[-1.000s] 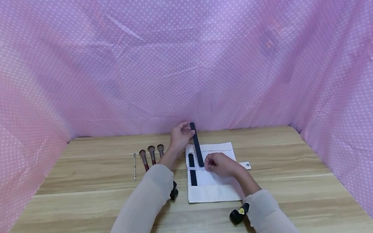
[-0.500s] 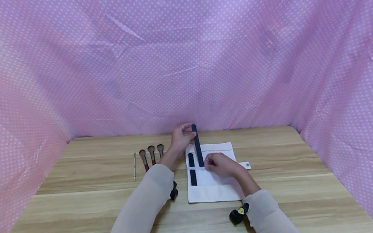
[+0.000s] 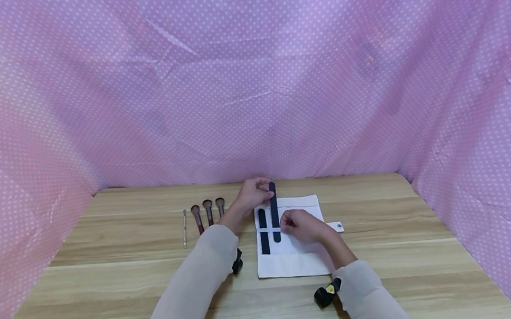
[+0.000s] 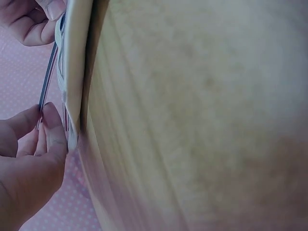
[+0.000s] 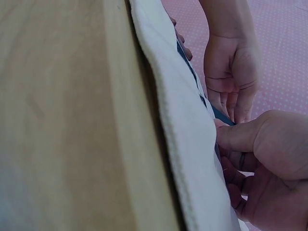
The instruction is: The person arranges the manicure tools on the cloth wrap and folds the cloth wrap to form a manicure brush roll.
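A white cloth roll lies spread on the table with an elastic band across its middle. My left hand pinches a black nail file near its far end, between thumb and fingers. The file's near end pokes out below the band. Beside it, a second black nail file sits under the band, its near end at the front pocket. My right hand pinches the band just right of the held file. In the left wrist view, the held file shows edge-on with a pinkish core.
Left of the roll lie several brushes with dark heads, partly hidden by my left forearm, and a thin metal double-ended tool. A snap tab sticks out at the roll's right. Pink dotted cloth hangs behind the wooden table.
My left hand has moved toward me and slightly right, sliding the nail file under the band until its near end shows below. The right hand has stayed at the band.
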`<state>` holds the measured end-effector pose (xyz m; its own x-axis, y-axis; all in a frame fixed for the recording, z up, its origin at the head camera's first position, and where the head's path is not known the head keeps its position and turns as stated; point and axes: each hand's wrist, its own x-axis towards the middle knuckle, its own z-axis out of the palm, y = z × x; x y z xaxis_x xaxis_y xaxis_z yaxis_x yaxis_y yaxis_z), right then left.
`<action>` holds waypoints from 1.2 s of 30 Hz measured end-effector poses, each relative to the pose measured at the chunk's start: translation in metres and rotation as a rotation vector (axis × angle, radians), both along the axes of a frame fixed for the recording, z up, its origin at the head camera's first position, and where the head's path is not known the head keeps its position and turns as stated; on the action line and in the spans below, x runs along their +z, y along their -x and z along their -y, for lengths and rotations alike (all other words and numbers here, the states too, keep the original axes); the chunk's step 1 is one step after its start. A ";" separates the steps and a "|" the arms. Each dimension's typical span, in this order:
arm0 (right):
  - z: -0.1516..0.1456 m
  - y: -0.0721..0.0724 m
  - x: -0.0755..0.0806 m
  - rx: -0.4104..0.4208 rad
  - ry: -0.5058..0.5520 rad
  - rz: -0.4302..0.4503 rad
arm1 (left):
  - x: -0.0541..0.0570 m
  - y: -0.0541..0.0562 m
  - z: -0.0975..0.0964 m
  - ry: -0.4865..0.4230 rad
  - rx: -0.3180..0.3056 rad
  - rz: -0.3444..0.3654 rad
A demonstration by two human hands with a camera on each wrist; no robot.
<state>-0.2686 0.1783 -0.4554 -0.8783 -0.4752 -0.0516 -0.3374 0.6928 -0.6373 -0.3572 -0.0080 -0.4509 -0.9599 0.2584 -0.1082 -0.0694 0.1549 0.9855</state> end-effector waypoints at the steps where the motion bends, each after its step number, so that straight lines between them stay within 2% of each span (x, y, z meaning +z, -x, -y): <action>1: 0.000 0.000 0.000 0.001 0.002 0.002 | 0.000 0.000 0.000 0.000 -0.005 0.000; 6: 0.000 -0.001 0.000 -0.002 0.006 -0.007 | 0.003 -0.001 -0.001 0.021 -0.027 -0.013; 15: 0.000 0.000 -0.001 0.003 0.006 -0.022 | 0.011 -0.005 0.005 0.251 -0.099 -0.060; 19: 0.001 -0.002 0.002 -0.003 0.020 -0.003 | 0.012 -0.005 0.009 0.376 -0.151 -0.154; 22: 0.002 -0.003 0.004 -0.003 0.030 0.008 | 0.012 -0.005 0.012 0.434 -0.185 -0.215; 29: 0.002 -0.002 0.003 0.001 0.028 -0.004 | 0.015 -0.010 0.017 0.446 -0.230 -0.256; 36: 0.003 -0.004 0.004 -0.012 0.038 0.002 | 0.011 -0.008 0.022 0.456 -0.256 -0.286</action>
<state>-0.2651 0.1748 -0.4517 -0.8840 -0.4661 -0.0354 -0.3279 0.6722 -0.6638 -0.3489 -0.0295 -0.4398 -0.8804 0.4741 -0.0091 0.2847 0.5437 0.7895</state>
